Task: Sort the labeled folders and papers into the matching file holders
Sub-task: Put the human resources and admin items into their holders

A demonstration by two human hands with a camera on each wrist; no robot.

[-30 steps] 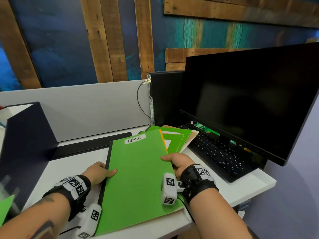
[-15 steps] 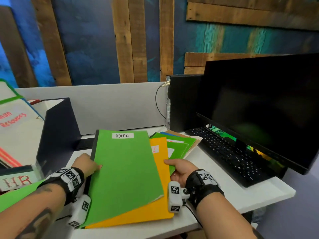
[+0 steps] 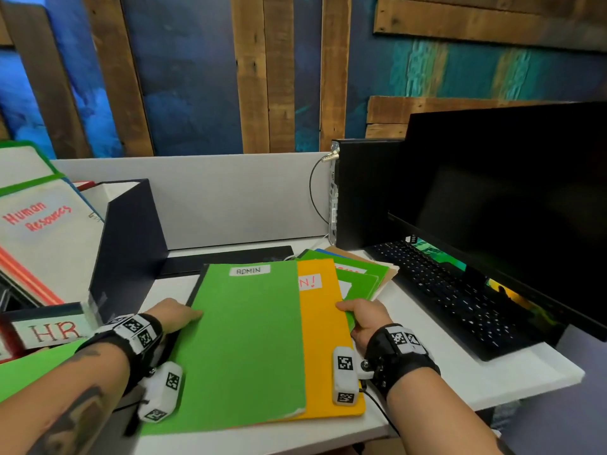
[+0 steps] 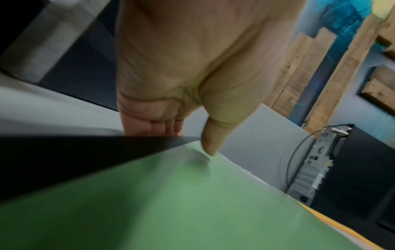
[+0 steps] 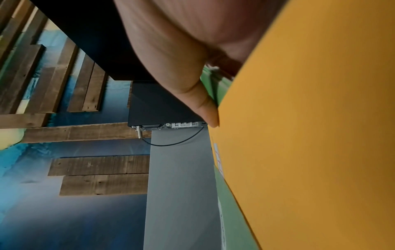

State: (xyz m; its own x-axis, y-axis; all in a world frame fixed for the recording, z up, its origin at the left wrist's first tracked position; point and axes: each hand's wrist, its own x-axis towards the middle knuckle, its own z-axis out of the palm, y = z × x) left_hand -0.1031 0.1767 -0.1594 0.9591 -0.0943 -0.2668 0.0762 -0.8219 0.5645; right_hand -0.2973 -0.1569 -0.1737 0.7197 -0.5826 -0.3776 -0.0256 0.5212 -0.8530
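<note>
A green folder [image 3: 249, 339] labelled ADMIN lies on top of a pile on the white desk [image 3: 460, 372]. My left hand [image 3: 179, 315] grips its left edge; in the left wrist view the thumb [image 4: 210, 145] lies on the green cover [image 4: 192, 211] and the fingers curl under the black spine. Under it lies an orange folder [image 3: 325, 339] with a partly covered label. My right hand [image 3: 356, 315] grips the pile's right edge, its thumb [image 5: 208, 110] on green folders beside the orange folder [image 5: 310, 135]. A dark file holder [image 3: 131, 244] stands left, and beside it one labelled HR [image 3: 49, 333].
More green and tan folders [image 3: 364, 274] fan out behind the pile. A keyboard [image 3: 453, 297] and a black monitor [image 3: 509, 208] fill the right side, with a small computer [image 3: 361, 192] behind. A Human Resources sheet [image 3: 42, 224] leans in the left holder. A grey partition [image 3: 236, 198] backs the desk.
The green ADMIN folder has slid left off the pile, which uncovers the orange folder. The view has turned left, so the HR holder and the Human Resources sheet now show.
</note>
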